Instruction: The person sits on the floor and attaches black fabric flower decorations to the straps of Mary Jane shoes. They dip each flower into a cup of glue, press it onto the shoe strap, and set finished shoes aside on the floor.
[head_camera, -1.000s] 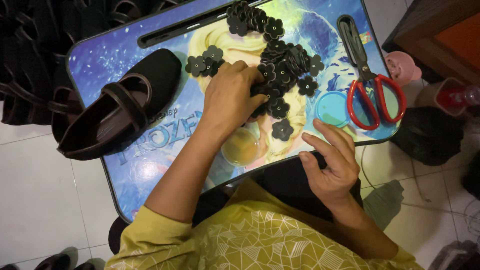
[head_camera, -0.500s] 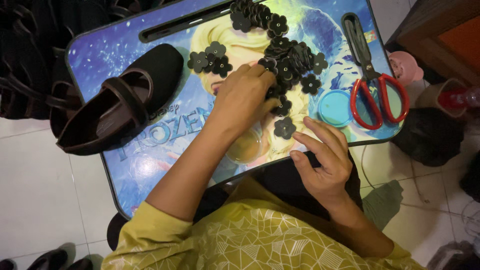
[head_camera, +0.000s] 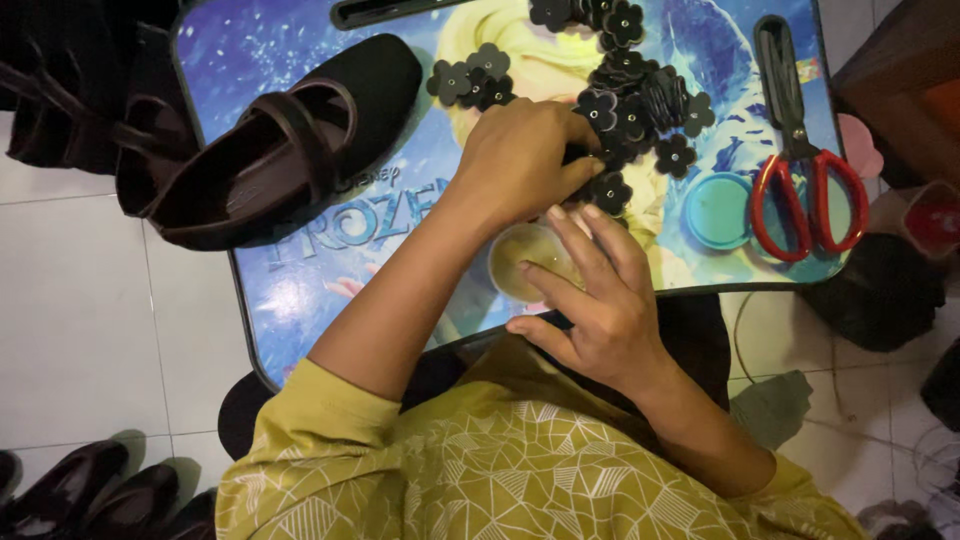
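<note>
- Looking down on our small lap table (head_camera: 300, 300), its top a bright blue cartoon print, set over a white tiled floor (head_camera: 70, 330).
- Lying on the table's left part we have a dark brown strapped shoe (head_camera: 280, 150), toe pointing up and right; more dark shoes (head_camera: 70, 490) sit on the floor at bottom left.
- Our left hand (head_camera: 520, 160) is curled down over the edge of the pile of black flower-shaped pieces (head_camera: 630, 100), fingers bent together on it; whether a piece is actually pinched there, we cannot tell.
- Our right hand (head_camera: 600, 290) lies just below it, fingers spread and laid flat across a small round yellowish container (head_camera: 520, 260) at the table's near edge, clamped on nothing.
- Red-handled scissors (head_camera: 800, 170) rest shut on the right part, blades pointing away.
- Between scissors and pile sits a round teal lid (head_camera: 718, 210).
- A smaller cluster of flower pieces (head_camera: 470, 80) lies apart, beside the shoe's toe.
</note>
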